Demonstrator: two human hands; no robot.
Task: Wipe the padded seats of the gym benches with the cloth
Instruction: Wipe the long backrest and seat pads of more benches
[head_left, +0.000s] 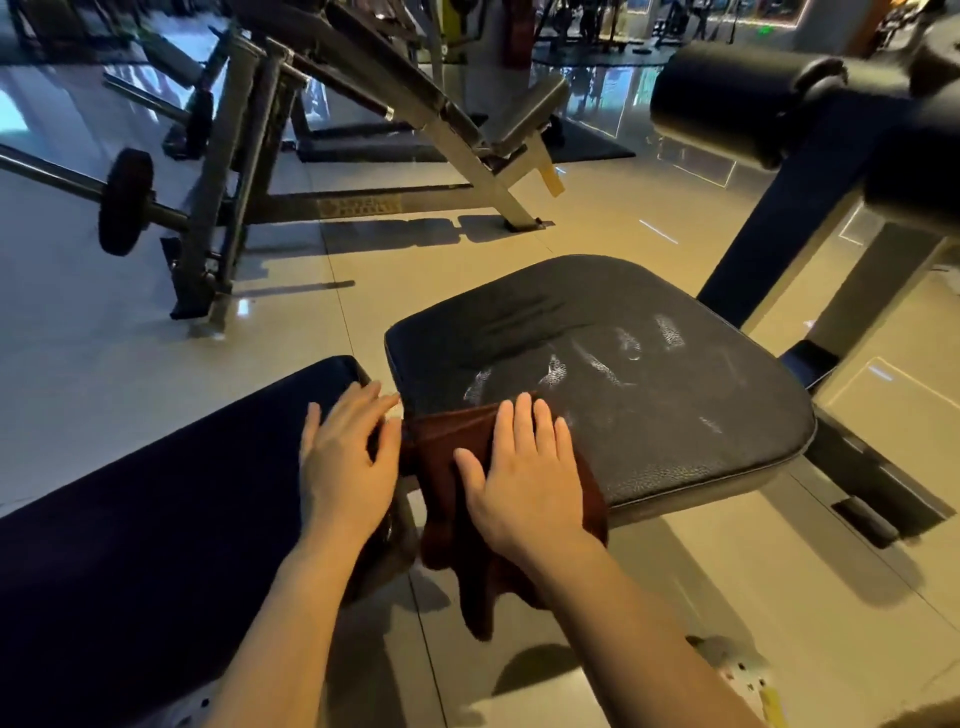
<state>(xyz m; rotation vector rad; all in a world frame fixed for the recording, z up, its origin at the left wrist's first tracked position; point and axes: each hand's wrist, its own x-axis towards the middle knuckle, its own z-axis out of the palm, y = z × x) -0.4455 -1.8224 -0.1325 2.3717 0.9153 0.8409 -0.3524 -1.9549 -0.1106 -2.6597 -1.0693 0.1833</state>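
Black padded leather seat surface (623, 384): streaked, wipe unfinished, I judge. Brown terry cloth (457, 457) at near-left corner, overhanging edge. Right hand (524, 478) fingers flat, pressing cloth. Left hand (348, 457) fingers spread on dark backrest pad (156, 519), likely bracing.

Glossy tiled floor (130, 364) reflects light beneath a steel weight rack (234, 171).

— Seat pad (649, 415) finish?
— Black grained leatherette, matt, with pale smeared streaks. Adjoining back pad (156, 519): smooth, dark, matt.
— Cloth (447, 447)?
— Soft napped fabric, reddish-brown.
— Surroundings?
— Floor (130, 364): glossy polished tile, reflective. Neighbouring bench frame (249, 171): dull grey painted metal.
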